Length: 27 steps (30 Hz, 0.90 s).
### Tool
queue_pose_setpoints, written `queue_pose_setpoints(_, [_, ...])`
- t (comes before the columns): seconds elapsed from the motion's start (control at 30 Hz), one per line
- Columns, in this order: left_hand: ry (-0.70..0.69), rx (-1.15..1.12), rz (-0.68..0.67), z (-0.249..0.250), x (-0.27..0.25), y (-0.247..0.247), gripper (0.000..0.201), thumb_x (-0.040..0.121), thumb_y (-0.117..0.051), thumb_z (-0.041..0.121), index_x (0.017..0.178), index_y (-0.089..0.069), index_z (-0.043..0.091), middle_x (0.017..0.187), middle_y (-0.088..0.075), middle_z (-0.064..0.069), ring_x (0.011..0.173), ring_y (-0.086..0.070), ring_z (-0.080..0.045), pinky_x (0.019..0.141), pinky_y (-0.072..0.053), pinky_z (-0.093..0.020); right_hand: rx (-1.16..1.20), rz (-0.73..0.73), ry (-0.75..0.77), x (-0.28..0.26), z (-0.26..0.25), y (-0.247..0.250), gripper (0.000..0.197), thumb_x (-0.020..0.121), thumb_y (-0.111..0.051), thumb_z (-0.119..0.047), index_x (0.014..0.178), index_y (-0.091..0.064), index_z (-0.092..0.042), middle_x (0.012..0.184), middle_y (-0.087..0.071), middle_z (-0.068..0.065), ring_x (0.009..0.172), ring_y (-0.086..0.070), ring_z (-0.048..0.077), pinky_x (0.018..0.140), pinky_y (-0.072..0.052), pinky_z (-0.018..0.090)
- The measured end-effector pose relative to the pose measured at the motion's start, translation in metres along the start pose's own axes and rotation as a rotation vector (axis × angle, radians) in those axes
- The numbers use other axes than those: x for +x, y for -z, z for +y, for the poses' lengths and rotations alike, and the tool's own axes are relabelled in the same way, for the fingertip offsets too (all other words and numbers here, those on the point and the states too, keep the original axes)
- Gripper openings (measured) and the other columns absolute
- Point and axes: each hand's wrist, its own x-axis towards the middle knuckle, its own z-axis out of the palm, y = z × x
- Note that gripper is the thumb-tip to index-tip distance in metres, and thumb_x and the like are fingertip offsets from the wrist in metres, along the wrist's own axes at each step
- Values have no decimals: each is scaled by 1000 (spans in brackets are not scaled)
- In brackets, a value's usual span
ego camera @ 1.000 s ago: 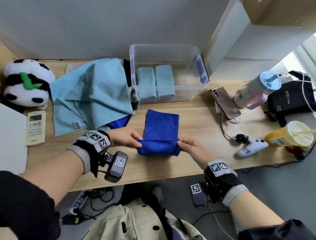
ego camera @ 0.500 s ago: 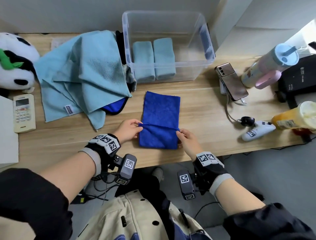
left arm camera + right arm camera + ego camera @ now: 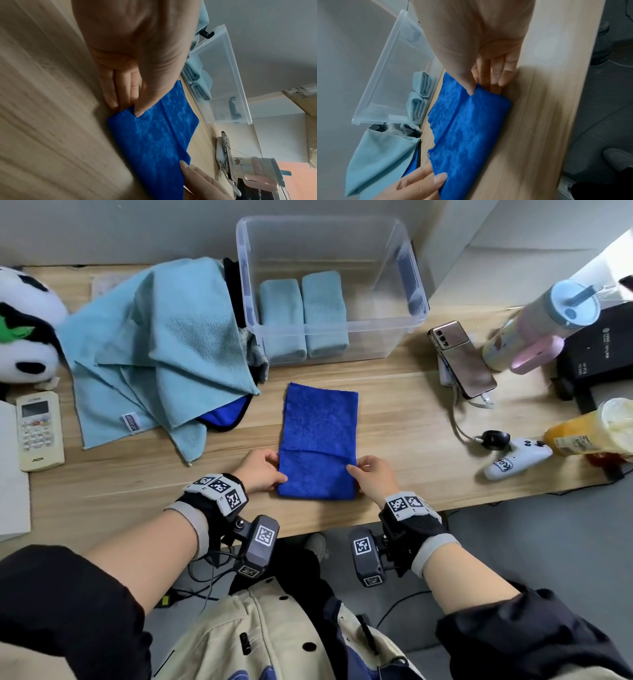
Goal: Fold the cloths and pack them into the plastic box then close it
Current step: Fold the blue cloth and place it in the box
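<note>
Two folded cloths (image 3: 303, 318) (light blue) in one box (image 3: 407, 254).

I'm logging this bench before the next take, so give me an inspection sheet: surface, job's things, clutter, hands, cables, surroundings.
Surface: wooden desk, bare patches between items.
Job's things: dark blue cloth lies partly folded near the front edge; clear plastic box stands open with two folded light blue cloths inside; loose cloth pile to its left; no lid seen.
Clutter: panda toy, remote control, phone, tumbler, drink cup, game controller.
Hands: left hand and right hand each pinch a side of the blue cloth's fold.
Cables: white cable from the phone.
Surroundings: grey wall, black device at right.
</note>
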Motion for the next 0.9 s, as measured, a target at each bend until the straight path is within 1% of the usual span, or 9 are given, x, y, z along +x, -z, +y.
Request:
queue_pose_setpoints(0.1, [-21,-13,-29,-1,-3,1,26,77,-66,-9,71,-51,11,68,-58,-7,55,-56,-13,39,-44,-12,-60,-25,-21,0,0,3,22,83,-66,-27,66,-54,-19,66,-62,1,74,-61,24,79,-51,38])
queue_pose_setpoints(0.17, [-38,-48,-42,-3,-4,0,22,79,-66,-7,71,-53,9,69,-59,-6,45,-59,-5,41,-45,-10,-108,-38,-27,0,0,6,24,82,-67,-26,63,-54,-19,63,-61,0,73,-61,23,76,-49,33])
queue_pose_setpoints(0.23, [-42,-71,-41,-6,-3,-1,20,82,-64,-6,69,-55,6,71,-60,-7,39,-58,1,44,-49,-11,-157,-56,-25,-1,2,7,26,81,-68,-26,61,-54,-19,64,-62,2,75,-61,23,76,-50,33])
queue_pose_setpoints(0.33, [-41,12,-27,-11,0,-1,19,81,-64,-4,67,-57,7,67,-60,-6,36,-54,2,43,-46,-10,-209,-89,-31,-3,2,9,24,81,-68,-26,62,-57,-18,75,-66,7,76,-60,21,77,-49,33])
queue_pose_setpoints(0.43, [-25,102,-46,-17,3,0,18,80,-67,-1,67,-60,8,67,-61,-6,33,-51,1,41,-43,-12,-214,-128,-42,-4,2,11,18,81,-68,-26,73,-64,-10,77,-64,8,74,-57,20,73,-45,30])
queue_pose_setpoints(0.53, [-16,172,-32,-21,6,0,17,77,-71,5,65,-61,11,72,-66,-10,40,-52,-8,47,-41,-21,-209,-140,-52,-6,1,12,22,81,-68,-25,87,-68,-4,74,-62,6,73,-56,19,72,-45,30])
queue_pose_setpoints(0.67, [-9,216,17,-21,5,-1,19,76,-74,10,63,-60,14,67,-66,-7,45,-51,-13,53,-42,-23,-262,-113,-29,-8,1,12,17,82,-67,-26,75,-60,-12,71,-61,4,71,-56,19,68,-45,28])
queue_pose_setpoints(0.77, [3,257,58,-21,2,-1,23,73,-77,15,61,-58,17,54,-60,-3,44,-49,-13,54,-41,-23,-349,-110,3,-8,2,11,30,82,-67,-28,61,-49,-15,70,-62,5,69,-57,20,69,-47,30])
queue_pose_setpoints(0.9, [-4,249,83,-18,0,1,31,67,-82,18,57,-53,18,56,-56,2,47,-45,-11,53,-37,-22,-361,-77,150,-13,-3,15,36,76,-74,-30,60,-44,-19,58,-49,-5,55,-45,9,52,-35,22])
